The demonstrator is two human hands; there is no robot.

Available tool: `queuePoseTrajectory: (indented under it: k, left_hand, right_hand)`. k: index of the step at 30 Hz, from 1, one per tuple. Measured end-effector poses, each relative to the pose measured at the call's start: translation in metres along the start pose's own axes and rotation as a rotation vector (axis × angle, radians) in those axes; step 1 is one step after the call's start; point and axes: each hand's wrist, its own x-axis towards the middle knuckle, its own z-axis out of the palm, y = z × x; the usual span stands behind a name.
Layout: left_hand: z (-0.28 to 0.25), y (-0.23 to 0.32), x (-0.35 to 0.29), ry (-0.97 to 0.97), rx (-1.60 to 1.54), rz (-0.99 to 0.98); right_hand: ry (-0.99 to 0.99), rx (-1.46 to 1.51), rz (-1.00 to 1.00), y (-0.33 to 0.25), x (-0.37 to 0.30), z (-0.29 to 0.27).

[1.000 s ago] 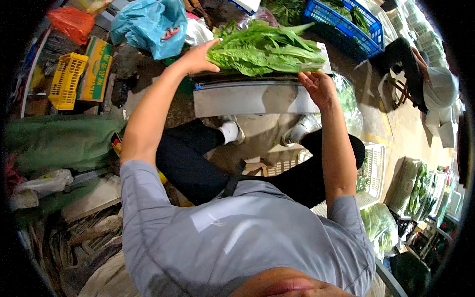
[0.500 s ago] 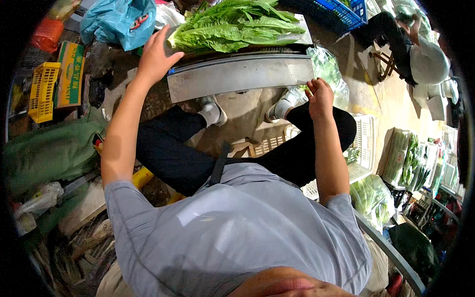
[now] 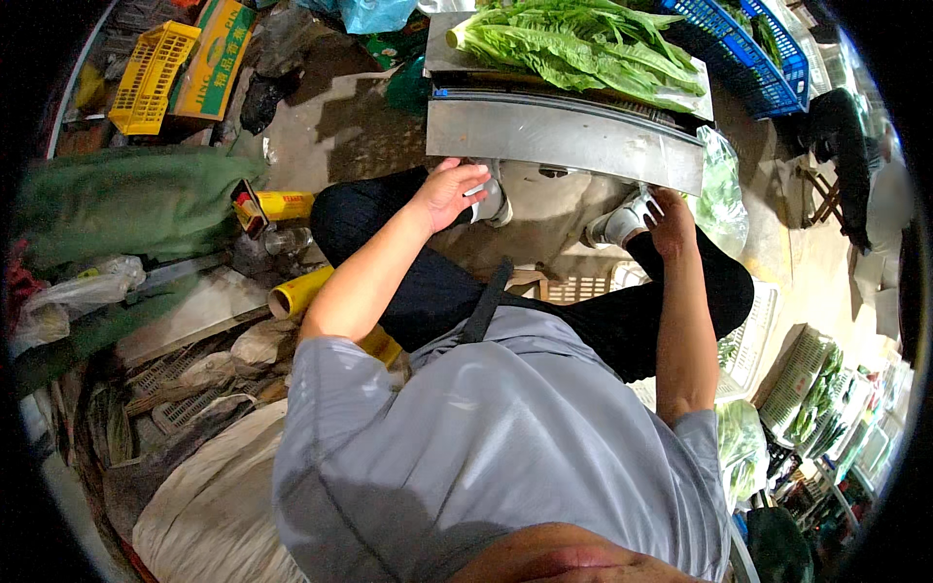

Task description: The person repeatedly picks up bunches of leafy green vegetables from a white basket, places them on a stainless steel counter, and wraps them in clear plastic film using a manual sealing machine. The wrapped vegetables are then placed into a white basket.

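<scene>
A bunch of long-leaf lettuce (image 3: 583,47) lies across the top of a metal worktable (image 3: 564,136), stem ends to the left. My left hand (image 3: 449,199) is held just below the left part of the table's front panel, its fingers spread with nothing in them. Close to the panel's right lower corner is my right hand (image 3: 671,223), its fingers loosely bent and apart. Nothing shows in it, though the fingertips are partly in shade. Neither hand touches the lettuce.
A blue crate (image 3: 743,49) with greens stands right of the table, and a clear bag of greens (image 3: 719,194) hangs below it. To the left are a yellow crate (image 3: 155,78), a carton (image 3: 216,63) and a yellow roll (image 3: 296,291). Another person (image 3: 846,155) is at the far right.
My left hand has left the lettuce's stem end and come down below the table's front edge. My right hand stays by the right corner. The whole view has shifted, moving the table rightward.
</scene>
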Motion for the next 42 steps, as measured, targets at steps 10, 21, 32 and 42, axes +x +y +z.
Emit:
queuePoseTrajectory:
  k: [10,21,32,42]
  left_hand:
    - [0.029,0.015,-0.054,0.107,0.263,0.134]
    - [0.079,0.076,-0.088,0.174,0.21,0.519]
    - [0.118,0.248,0.079,0.282,0.482,0.719]
    - [0.11,0.225,0.108,0.166,1.211,0.578]
  right_hand:
    - [-0.072,-0.266,-0.117,-0.031,-0.078,-0.003]
    - [-0.113,-0.111,-0.279,-0.11,-0.108,0.015]
    - [-0.283,-0.038,-0.261,-0.282,0.081,0.157]
    - [-0.375,0.036,-0.086,-0.257,0.128,0.167]
